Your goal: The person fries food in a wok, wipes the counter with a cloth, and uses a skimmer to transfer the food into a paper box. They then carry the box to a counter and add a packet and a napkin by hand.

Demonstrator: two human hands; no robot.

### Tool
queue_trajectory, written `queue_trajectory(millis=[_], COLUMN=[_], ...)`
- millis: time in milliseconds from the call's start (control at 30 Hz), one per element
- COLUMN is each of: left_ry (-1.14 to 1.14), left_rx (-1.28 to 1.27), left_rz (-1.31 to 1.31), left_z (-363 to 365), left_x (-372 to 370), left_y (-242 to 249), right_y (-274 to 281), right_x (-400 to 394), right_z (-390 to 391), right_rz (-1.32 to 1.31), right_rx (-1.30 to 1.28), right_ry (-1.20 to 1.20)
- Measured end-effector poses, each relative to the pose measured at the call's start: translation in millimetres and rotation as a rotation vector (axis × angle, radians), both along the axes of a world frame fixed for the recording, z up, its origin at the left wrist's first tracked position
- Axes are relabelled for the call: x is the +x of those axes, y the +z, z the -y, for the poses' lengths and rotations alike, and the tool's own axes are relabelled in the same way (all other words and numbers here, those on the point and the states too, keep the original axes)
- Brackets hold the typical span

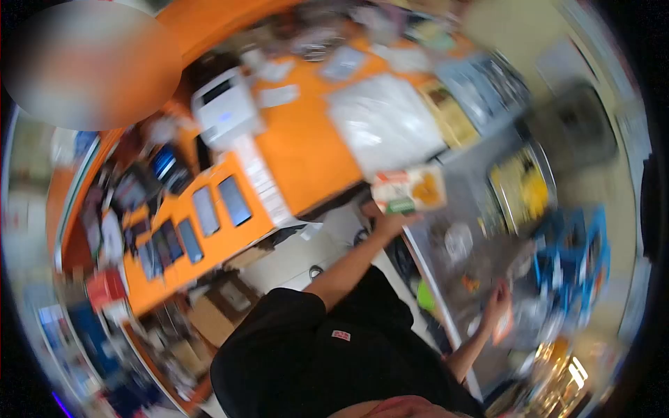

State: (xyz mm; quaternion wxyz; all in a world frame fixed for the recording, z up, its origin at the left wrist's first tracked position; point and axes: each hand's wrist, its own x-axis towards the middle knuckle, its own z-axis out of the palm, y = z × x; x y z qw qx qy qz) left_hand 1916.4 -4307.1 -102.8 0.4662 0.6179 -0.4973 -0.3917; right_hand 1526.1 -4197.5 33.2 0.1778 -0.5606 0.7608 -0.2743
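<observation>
My left hand [390, 221] is closed on the near edge of a flat white packet [410, 189] with orange and green print and a picture of round yellow-orange pieces. Beyond the packet lies a large white plastic bag [383, 122]. Over the grey metal counter [446, 261], my right hand [497, 304] has its fingers drawn together near clear plastic bags; blur hides what it holds, if anything. An orange and white item [502, 326] shows beside that hand.
A white printer [224, 108] with a long label strip [261, 177] and several phones [234, 200] occupy the orange counter [300, 157]. A metal tray with yellow contents [533, 191] and a blue plastic basket [573, 261] are at the right. Cardboard boxes [226, 306] sit below.
</observation>
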Motion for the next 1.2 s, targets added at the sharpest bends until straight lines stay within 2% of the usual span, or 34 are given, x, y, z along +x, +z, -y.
queue_trajectory(millis=[33, 67, 100, 167, 200, 233, 267, 300, 367, 433, 467, 533, 567, 600, 667, 733, 800, 900, 1000, 1100, 1200], left_ry=[-0.055, -0.036, -0.073, -0.198, -0.216, -0.231, -0.421, -0.616, -0.642, -0.105, 0.053, 0.517, 0.723, 0.781, 0.942, 1.005, 1.024, 0.810, 0.695, 0.690, 0.618], left_rx=[0.031, 0.084, 0.177, 0.388, 0.312, 0.227, 0.244, 0.260, 0.395, 0.197, 0.265, 0.009, 0.051, -0.334, -0.535, -0.590, -0.520, -0.015, -0.091, -0.051, -0.101], left_rz=[0.285, 0.382, 0.438, 0.517, 0.398, 0.288, 0.175, 0.058, -0.271, -0.158, -0.129, 0.009, 0.385, 0.179, 0.319, 0.653, 0.952, 0.861, 0.985, 0.820, 0.936], left_z=[-1.0, -10.4, -19.8, -41.2, -60.9, -74.3, -90.9, -115.3, -140.1, -179.6, -190.8, -211.6, -227.8, -224.2, -225.2, -218.1, -200.2, -181.5, -169.9, -176.2, -183.7], left_x=[0.3, 5.1, 13.4, 36.3, 37.7, 52.1, 75.1, 107.6, 188.6, 262.4, 314.9, 409.3, 466.9, 495.3, 572.6, 635.4, 721.1, 782.6, 801.8, 788.4, 787.4], left_y=[-22.6, -13.8, 9.7, 53.4, 21.8, 10.9, -2.8, 9.1, 64.8, 81.9, 100.0, 159.3, 179.2, 256.0, 338.3, 399.0, 412.8, 413.1, 402.0, 414.2, 414.7], right_y=[6.8, 19.8, 24.8, 75.2, 88.4, 97.0, 103.8, 110.6, 122.4, 122.2, 118.6, 114.9, 114.9, 115.0, 126.4, 128.4, 139.5, 155.3, 157.8, 154.7, 148.7], right_x=[16.5, 34.2, 39.9, 105.5, 124.4, 145.4, 167.6, 195.1, 255.0, 309.8, 337.4, 395.2, 421.0, 446.4, 494.8, 528.4, 558.3, 580.1, 581.6, 573.2, 566.4], right_z=[19.5, 42.6, 68.4, 112.0, 135.8, 157.8, 175.6, 189.3, 205.0, 215.7, 215.8, 203.4, 192.8, 181.9, 155.4, 136.3, 115.8, 99.0, 91.3, 85.5, 82.1], right_rz=[0.125, 0.164, 0.129, 0.079, 0.089, 0.105, 0.122, 0.196, 0.349, 0.359, 0.371, 0.397, 0.381, 0.367, 0.357, 0.403, 0.421, 0.291, 0.292, 0.270, 0.265], right_rx=[-0.045, -0.032, -0.029, -0.060, -0.090, -0.123, -0.159, -0.162, -0.170, -0.105, -0.096, -0.094, -0.097, -0.106, -0.092, -0.089, -0.055, -0.138, -0.146, -0.129, -0.112], right_ry=[0.026, 0.068, 0.199, 0.298, 0.366, 0.433, 0.498, 0.528, 0.586, 0.693, 0.763, 0.877, 0.931, 0.979, 1.021, 1.084, 1.097, 1.142, 1.063, 0.986, 0.954])
